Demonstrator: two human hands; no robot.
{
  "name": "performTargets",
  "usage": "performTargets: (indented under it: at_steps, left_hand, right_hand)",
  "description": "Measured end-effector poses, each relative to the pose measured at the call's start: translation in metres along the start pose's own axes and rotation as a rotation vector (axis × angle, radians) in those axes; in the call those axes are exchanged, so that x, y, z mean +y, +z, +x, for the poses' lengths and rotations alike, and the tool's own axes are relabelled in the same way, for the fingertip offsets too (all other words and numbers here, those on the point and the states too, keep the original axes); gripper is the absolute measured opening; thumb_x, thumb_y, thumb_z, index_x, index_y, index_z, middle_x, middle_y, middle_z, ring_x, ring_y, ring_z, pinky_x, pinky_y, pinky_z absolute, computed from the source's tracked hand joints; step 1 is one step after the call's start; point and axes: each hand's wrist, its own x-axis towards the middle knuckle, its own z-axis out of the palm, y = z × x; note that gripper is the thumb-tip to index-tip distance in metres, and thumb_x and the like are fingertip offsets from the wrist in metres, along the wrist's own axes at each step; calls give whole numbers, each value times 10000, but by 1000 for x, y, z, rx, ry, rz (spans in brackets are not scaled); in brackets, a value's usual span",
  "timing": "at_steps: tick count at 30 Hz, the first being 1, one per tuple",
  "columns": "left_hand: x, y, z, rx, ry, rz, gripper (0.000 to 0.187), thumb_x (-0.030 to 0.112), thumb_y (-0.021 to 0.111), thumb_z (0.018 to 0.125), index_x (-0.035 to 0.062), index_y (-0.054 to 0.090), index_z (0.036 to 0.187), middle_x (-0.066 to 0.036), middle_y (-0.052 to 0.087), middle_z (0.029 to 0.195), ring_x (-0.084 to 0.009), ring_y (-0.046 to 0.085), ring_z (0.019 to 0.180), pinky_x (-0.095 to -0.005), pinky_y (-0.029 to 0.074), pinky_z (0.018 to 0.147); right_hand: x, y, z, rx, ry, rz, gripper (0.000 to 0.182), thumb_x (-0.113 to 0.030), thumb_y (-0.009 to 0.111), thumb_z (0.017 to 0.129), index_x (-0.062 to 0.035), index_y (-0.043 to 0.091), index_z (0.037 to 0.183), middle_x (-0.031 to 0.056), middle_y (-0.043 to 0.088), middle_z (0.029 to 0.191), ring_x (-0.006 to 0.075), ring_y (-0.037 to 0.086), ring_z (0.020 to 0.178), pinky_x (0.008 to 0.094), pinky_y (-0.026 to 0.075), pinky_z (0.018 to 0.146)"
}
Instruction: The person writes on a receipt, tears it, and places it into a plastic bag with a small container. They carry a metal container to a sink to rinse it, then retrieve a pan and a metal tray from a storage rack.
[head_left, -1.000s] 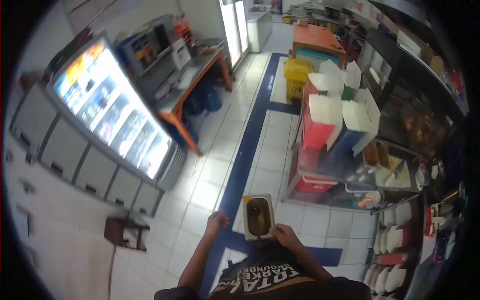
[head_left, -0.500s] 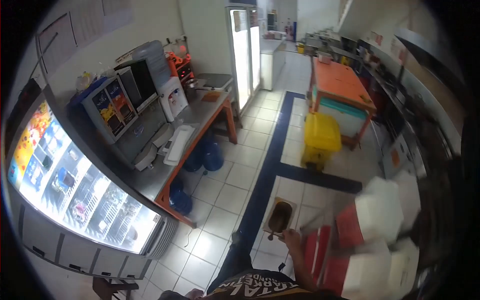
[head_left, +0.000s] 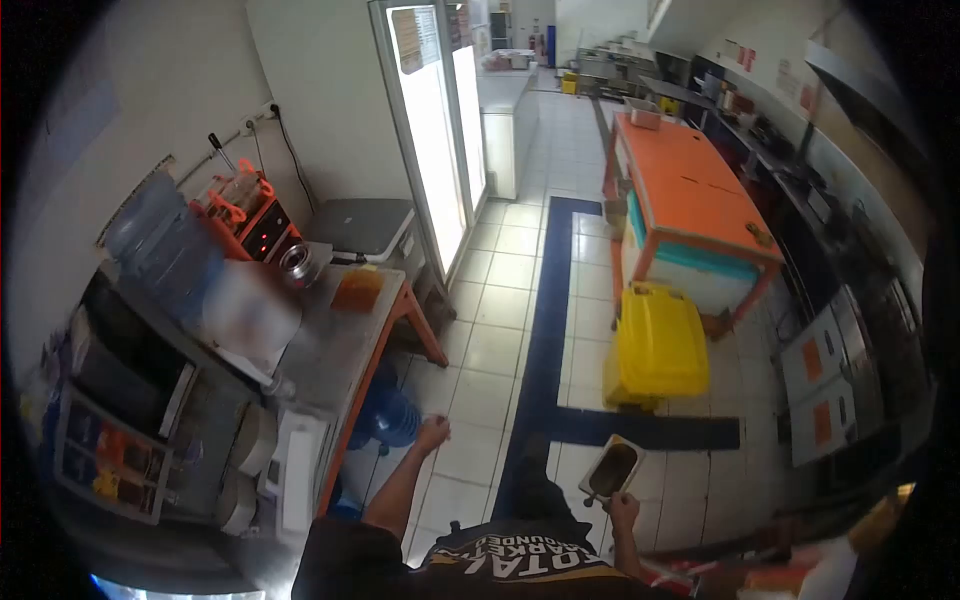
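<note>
Container: a small rectangular silver-metal pan (head_left: 612, 468) with brown contents, tilted, held above the white-tiled floor (head_left: 487, 345) in front of the person's dark printed shirt (head_left: 520, 552). A dark rounded utensil end (head_left: 590, 501) shows at its near edge.
Hands: right hand (head_left: 623, 510), grasping the pan by its near rim; left hand (head_left: 432, 433), fingers curled in, raised well apart from the pan, beside the blue plastic water jugs (head_left: 390, 415) in view.
Surroundings: a lidded yellow plastic bin (head_left: 657, 345), ahead of the pan; beyond it, an orange tabletop (head_left: 685, 185) bearing a shallow metal tray (head_left: 642, 113); at left, a grey metal tabletop (head_left: 335, 335) on orange legs.
</note>
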Motion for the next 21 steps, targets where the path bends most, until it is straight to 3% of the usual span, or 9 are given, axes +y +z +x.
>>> performTargets:
  at_steps: [6,9,10,14,15,18,19,20,21]
  left_hand:
    - [158,-113,218,909,250,354,484,304,590,862,-58,500,1170,-265,552,1160,-419,527,1093,-461,432,929]
    - [194,-185,289,975,-153,633,592,390,616,822,-36,504,1217,-237,542,1208,-402,490,1170,-468,408,970]
    - [196,-199,312,1007,-242,710,588,435,626,802,-12,563,1179,-220,571,1163,-379,496,1168,-487,406,955]
    - [175,-236,388,484,-500,699,459,456,530,885,70,648,1104,-174,637,1136,-322,606,1049,-458,484,844]
    - [131,-224,418,749,-449,780,448,466,544,882,61,728,826,-146,702,807,-291,680,705,-416,526,625]
    - [146,-218,423,834,-662,806,417,551,693,741,134,697,724,-90,699,764,-271,681,661,-407,540,562]
    - [131,-219,423,921,-426,1099,428,532,698,749,106,677,707,-98,694,773,-270,683,682,-401,549,576]
    - [106,-230,434,1077,-763,609,445,514,687,768,72,657,720,-124,680,752,-289,684,706,-396,546,566]
    - [76,-241,430,958,-507,598,433,456,639,828,24,657,807,-160,681,766,-340,681,726,-417,558,574]
  right_hand:
    - [-85,107,203,-45,18,-109,248,-169,614,840,47,580,725,55,549,644,127,489,612,326,420,552]
    - [-144,166,316,-88,-172,-315,237,-168,623,850,31,580,728,47,545,647,108,487,614,321,418,546]
    - [-182,185,338,-150,65,-20,240,-165,637,847,34,564,735,36,541,651,99,480,610,326,413,542]
    - [-261,253,458,-237,-187,-266,279,-142,651,839,16,485,681,42,472,603,125,429,588,330,378,530]
    - [-271,267,491,-255,-234,-309,289,-141,653,836,17,474,675,59,458,591,128,422,587,333,374,532]
    - [-341,322,556,-282,-216,-413,294,-165,648,864,15,495,689,8,451,624,89,413,617,311,377,546]
    - [-340,341,583,-274,-137,-295,243,-166,644,870,19,560,736,4,492,644,80,444,641,295,396,567]
    - [-339,354,611,-294,-154,-321,199,-161,634,871,19,604,791,-1,522,662,72,468,658,280,412,585]
    - [-361,371,630,-308,-189,-358,196,-154,627,871,19,590,788,-12,514,657,76,461,644,281,398,570]
